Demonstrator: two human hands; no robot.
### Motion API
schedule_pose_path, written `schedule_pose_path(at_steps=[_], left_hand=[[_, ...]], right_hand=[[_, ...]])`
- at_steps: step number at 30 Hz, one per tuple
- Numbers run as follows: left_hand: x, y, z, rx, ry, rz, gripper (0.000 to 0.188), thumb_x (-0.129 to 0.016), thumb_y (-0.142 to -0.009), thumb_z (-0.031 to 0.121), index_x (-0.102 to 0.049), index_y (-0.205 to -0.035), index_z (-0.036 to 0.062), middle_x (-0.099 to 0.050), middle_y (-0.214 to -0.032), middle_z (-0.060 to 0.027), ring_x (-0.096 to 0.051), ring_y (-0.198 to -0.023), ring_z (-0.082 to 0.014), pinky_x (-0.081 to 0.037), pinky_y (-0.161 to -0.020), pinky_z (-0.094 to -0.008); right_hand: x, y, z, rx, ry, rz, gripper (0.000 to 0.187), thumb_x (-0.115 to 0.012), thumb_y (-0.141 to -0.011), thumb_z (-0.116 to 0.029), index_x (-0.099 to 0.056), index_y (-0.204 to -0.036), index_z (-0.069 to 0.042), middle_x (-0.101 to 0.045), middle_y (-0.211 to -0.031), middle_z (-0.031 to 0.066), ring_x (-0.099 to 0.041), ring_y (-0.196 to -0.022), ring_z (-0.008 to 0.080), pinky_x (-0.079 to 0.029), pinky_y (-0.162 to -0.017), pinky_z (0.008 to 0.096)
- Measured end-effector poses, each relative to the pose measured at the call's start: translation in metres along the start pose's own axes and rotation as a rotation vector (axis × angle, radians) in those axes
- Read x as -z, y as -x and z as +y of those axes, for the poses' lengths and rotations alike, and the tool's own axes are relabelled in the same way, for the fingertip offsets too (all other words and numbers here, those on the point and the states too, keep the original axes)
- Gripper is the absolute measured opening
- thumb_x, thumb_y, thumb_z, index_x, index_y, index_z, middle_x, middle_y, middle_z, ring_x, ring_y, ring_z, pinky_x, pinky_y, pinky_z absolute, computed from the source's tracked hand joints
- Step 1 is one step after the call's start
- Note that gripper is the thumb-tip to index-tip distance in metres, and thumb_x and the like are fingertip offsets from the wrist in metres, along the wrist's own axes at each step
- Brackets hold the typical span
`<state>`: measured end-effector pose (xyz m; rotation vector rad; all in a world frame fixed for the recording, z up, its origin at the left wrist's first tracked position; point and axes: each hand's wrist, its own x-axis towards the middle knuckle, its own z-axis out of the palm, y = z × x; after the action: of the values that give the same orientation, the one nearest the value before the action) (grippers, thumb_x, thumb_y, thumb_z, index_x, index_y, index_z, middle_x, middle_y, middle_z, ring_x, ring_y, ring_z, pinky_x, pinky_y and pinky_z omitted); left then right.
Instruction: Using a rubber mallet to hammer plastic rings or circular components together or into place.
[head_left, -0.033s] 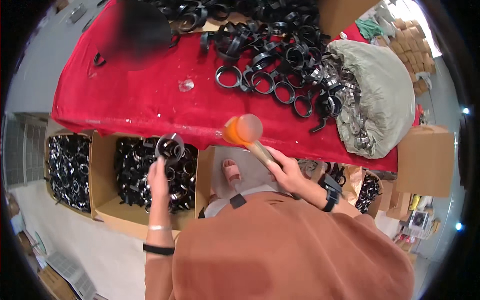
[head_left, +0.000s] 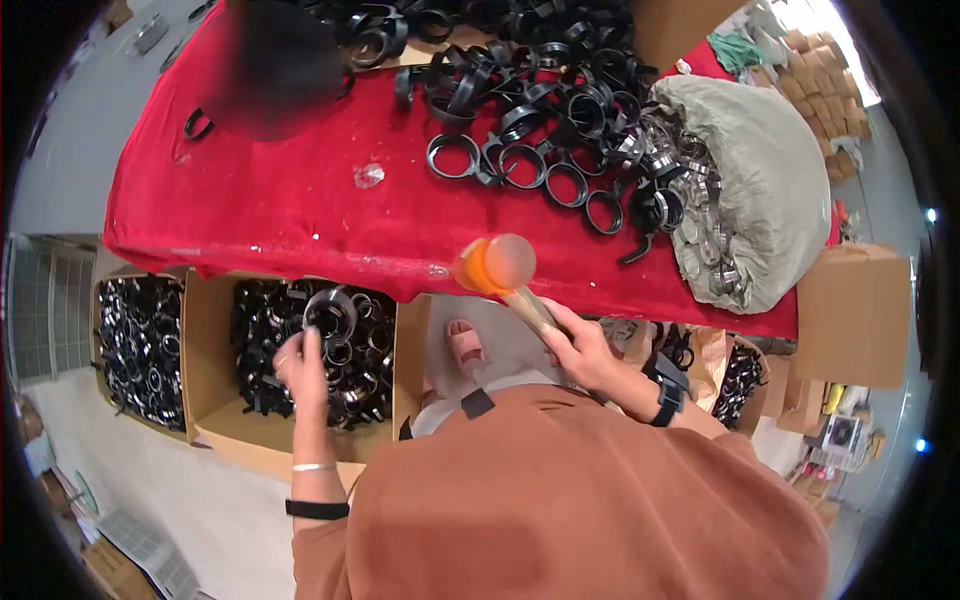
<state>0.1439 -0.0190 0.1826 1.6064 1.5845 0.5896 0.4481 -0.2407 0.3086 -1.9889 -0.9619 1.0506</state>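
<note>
My left hand point(head_left: 303, 370) reaches over an open cardboard box. Its fingertips are at the lower edge of a black ring with a shiny inner band point(head_left: 331, 313), which appears pinched there, though motion blur hides the exact contact. Below it the box holds many similar black rings point(head_left: 365, 385). My right hand point(head_left: 585, 355) is closed around the handle of a mallet point(head_left: 489, 268) with an orange head and a pale round face. The mallet's head is raised near the front edge of the red-covered table point(head_left: 330, 205).
Black rings point(head_left: 520, 165) are heaped on the table's far middle and right. A pale sack point(head_left: 770, 190) spills clear and metallic rings beside them. Another box of rings point(head_left: 140, 345) stands at left. A clear scrap point(head_left: 369, 176) lies on the cloth.
My left hand has moved slightly down and left, with the black ring lower over the box. The mallet in my right hand has shifted a little to the right.
</note>
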Motion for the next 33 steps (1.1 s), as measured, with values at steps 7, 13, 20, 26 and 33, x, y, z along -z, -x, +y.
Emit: schedule_pose_path(at_steps=[7, 13, 20, 26, 33], left_hand=[[-0.067, -0.022, 0.172, -0.811, -0.150, 0.040, 0.037, -0.069, -0.077, 0.023, -0.059, -0.104, 0.0004, -0.058, -0.098, -0.0157, -0.056, -0.087, -0.0288, -0.047, -0.076, -0.0357], [-0.158, -0.032, 0.256, -0.834, -0.244, -0.328, 0.032, -0.067, -0.077, 0.029, -0.062, -0.100, 0.0074, -0.059, -0.091, -0.0155, -0.060, -0.086, -0.0344, -0.049, -0.073, -0.0425], [-0.096, -0.035, 0.194, -0.006, 0.853, -0.394, 0.014, -0.051, -0.091, 0.009, -0.054, -0.099, -0.0017, -0.060, -0.097, -0.0144, -0.064, -0.090, -0.0285, -0.056, -0.074, -0.0323], [-0.077, 0.014, 0.072, 0.505, 1.430, -0.518, 0.012, -0.053, -0.089, 0.008, -0.052, -0.099, 0.0010, -0.058, -0.099, -0.0141, -0.057, -0.100, -0.0306, -0.047, -0.092, -0.0486], [-0.078, 0.020, 0.091, 0.463, 0.811, -0.476, 0.035, -0.053, -0.090, 0.039, -0.061, -0.100, 0.0066, -0.059, -0.105, -0.0035, -0.048, -0.104, -0.0153, -0.034, -0.093, -0.0391]], right_hand=[[0.001, 0.019, 0.039, -0.100, -0.219, 0.159, 0.042, -0.051, -0.091, -0.016, -0.044, -0.131, -0.005, -0.054, -0.066, 0.0023, -0.051, -0.054, 0.0069, -0.046, -0.051, 0.0246], [0.003, 0.021, 0.039, -0.071, -0.290, 0.156, 0.041, -0.052, -0.091, -0.016, -0.045, -0.131, -0.006, -0.054, -0.066, 0.0011, -0.050, -0.054, 0.0062, -0.045, -0.050, 0.0233], [0.019, 0.023, 0.041, -0.129, -0.421, 0.248, 0.040, -0.052, -0.091, -0.015, -0.046, -0.129, -0.004, -0.053, -0.071, -0.0005, -0.049, -0.058, 0.0055, -0.043, -0.051, 0.0222], [0.017, -0.004, 0.005, -0.112, -0.339, 0.137, 0.042, -0.055, -0.089, -0.017, -0.046, -0.128, -0.004, -0.058, -0.075, 0.0036, -0.056, -0.065, 0.0107, -0.047, -0.059, 0.0264], [-0.005, -0.042, -0.015, -0.113, 0.196, 0.130, 0.047, -0.062, -0.081, -0.031, -0.052, -0.118, -0.003, -0.062, -0.098, 0.0209, -0.062, -0.094, 0.0310, -0.047, -0.081, 0.0375]])
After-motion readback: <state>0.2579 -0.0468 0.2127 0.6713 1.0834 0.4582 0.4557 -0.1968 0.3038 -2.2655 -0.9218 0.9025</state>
